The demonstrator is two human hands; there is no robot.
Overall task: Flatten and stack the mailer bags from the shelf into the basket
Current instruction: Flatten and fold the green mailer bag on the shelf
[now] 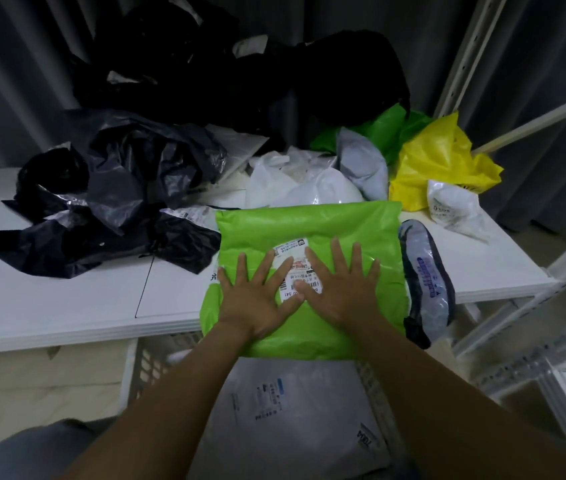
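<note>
Before lifting anything, note the basket (143,368) nearest, set under the shelf edge, with one white mailer (292,403) lying flat inside. Just above, left hand (257,299) and right hand (343,289) both released, fingers straight and spread, palms pressing down side by side on the green mailer (309,223), thumbs nearly meeting over its label (292,261). Green mailer lying on the front of the shelf (49,306), near edge hanging out over the basket. Most likely mid-flattening. To do it well: sweep both palms outward from the label toward the side edges and the far edge, driving trapped air out to whichever end is open rather than into the middle; go lightly over the overhang, unsupported there and apt to buckle or slip off; smooth the puffed left border last. Once flat, draw straight back and lower onto the white mailer, edges squared. Just right, touching the green one, a crumpled grey bag (427,271) with print. Farther back, not yet flattened: black bags (118,188), white bags (302,188), a yellow bag (437,161), and a dark heap (240,71) at the rear.
</note>
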